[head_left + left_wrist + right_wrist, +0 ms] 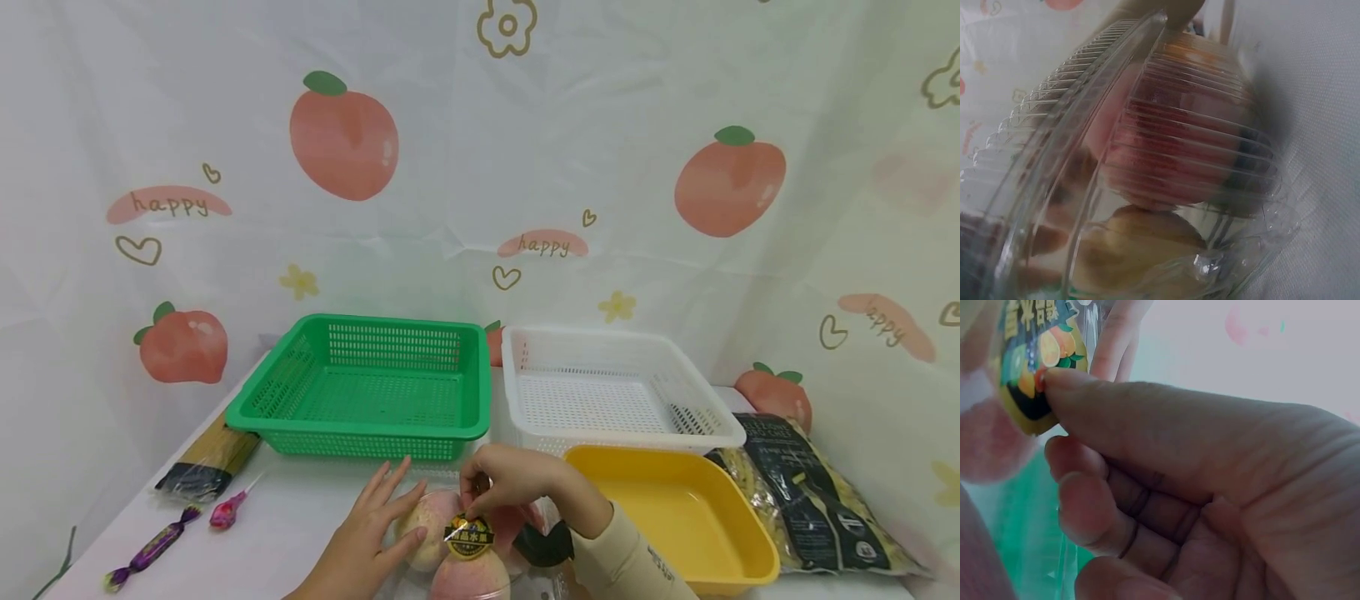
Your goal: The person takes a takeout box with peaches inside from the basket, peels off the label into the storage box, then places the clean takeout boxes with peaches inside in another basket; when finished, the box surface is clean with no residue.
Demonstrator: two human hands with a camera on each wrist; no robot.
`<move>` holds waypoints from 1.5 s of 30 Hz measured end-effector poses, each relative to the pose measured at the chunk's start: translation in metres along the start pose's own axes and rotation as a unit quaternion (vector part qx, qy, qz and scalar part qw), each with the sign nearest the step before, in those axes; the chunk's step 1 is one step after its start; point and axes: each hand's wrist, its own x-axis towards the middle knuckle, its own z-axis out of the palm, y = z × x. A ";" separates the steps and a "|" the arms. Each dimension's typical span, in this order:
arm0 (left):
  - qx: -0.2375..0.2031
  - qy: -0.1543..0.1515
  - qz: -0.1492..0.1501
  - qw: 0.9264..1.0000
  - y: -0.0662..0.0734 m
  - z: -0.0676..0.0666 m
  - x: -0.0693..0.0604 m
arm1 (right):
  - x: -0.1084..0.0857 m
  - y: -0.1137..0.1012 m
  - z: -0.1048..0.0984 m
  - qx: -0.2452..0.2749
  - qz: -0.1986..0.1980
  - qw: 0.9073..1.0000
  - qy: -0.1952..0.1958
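Note:
A clear plastic clamshell box (1094, 106) holds several pinkish-yellow peaches (471, 581) at the near middle of the table. A round black-and-gold sticker (470, 542) with fruit pictures lies on its top. My left hand (367, 533) rests at the box's left side, fingers spread and fairly straight. From the right, my right hand (510, 482) reaches over the box. In the right wrist view its thumb presses the sticker's edge, with the other fingers curled below. A black piece (543, 546) shows beside the peaches; its kind is unclear.
Behind stand a green basket (360, 429) and a white basket (622, 437). A yellow tub (675, 533) is at the right, before a bag of pasta (810, 500). At left lie a noodle pack (213, 458), a lollipop (227, 510) and a purple-wrapped candy (153, 550).

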 end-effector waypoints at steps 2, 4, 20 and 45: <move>-0.001 -0.001 0.001 1.000 0.000 0.000 0.000 | 0.000 -0.001 0.000 -0.004 0.005 1.000 0.003; -0.001 -0.001 0.004 1.000 -0.001 0.000 0.001 | -0.001 -0.001 0.001 -0.006 0.007 1.000 0.005; 0.022 0.020 0.028 0.999 -0.003 0.001 0.000 | -0.001 -0.002 0.001 0.004 -0.004 1.000 0.000; 0.032 0.051 0.048 0.997 -0.005 0.004 0.000 | -0.008 0.003 0.002 0.010 -0.022 0.999 0.031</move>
